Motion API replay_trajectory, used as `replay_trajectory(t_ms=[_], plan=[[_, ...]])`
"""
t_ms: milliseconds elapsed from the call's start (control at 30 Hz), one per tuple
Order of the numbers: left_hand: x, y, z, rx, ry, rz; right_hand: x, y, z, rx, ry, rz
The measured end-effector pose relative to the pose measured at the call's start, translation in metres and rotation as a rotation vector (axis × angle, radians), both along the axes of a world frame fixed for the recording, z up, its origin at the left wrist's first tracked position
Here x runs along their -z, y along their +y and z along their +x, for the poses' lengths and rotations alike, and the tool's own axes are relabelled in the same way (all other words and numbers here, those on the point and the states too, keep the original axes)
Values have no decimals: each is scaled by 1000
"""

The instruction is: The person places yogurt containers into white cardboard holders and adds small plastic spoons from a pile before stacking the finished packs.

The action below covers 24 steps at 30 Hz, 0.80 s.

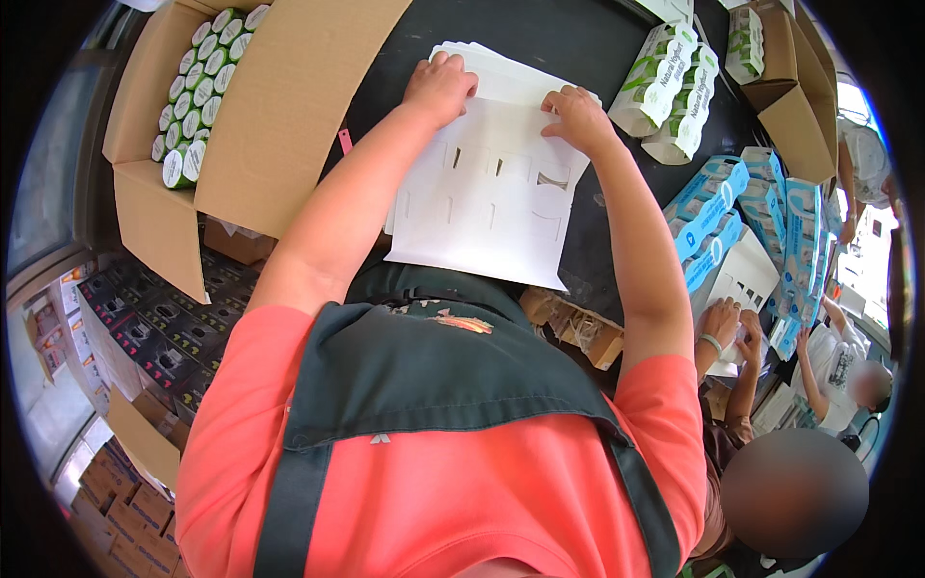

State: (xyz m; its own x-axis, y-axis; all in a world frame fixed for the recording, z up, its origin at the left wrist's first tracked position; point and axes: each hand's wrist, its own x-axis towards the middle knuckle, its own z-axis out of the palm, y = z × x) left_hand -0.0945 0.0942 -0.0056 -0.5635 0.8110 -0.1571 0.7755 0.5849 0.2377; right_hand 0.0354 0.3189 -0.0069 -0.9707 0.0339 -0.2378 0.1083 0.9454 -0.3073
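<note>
A white die-cut cardboard sleeve blank (pixel 477 195), with slots and curved cut-outs, lies before me on a stack of similar white sheets (pixel 498 66). My left hand (pixel 439 87) has its fingers curled at the blank's far left part. At the far right, my right hand (pixel 576 119) holds it between thumb and fingers. The fingertips are partly hidden against the card. Two yoghurt multipacks (pixel 657 79) in white-and-green printed sleeves lie beyond my right hand.
An open cardboard box (pixel 289 94) at left holds several green-and-white cups (pixel 206 90). Blue-sleeved packs (pixel 704 209) are piled at right, near a co-worker's hands (pixel 726 329) on another white blank. Another box (pixel 769 65) stands far right. The tabletop (pixel 498 22) is black.
</note>
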Motion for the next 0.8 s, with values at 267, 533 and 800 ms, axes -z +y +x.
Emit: replay_trajectory(t_ms=[267,533,800], plan=[[14,-21,38,45,193,136,3,-39,45,-55,318,279],[40,-59,85,8,34,39,30,-70,101,110,358,343],[46,-65,84,25,97,101,49,-89,86,198,313,87]])
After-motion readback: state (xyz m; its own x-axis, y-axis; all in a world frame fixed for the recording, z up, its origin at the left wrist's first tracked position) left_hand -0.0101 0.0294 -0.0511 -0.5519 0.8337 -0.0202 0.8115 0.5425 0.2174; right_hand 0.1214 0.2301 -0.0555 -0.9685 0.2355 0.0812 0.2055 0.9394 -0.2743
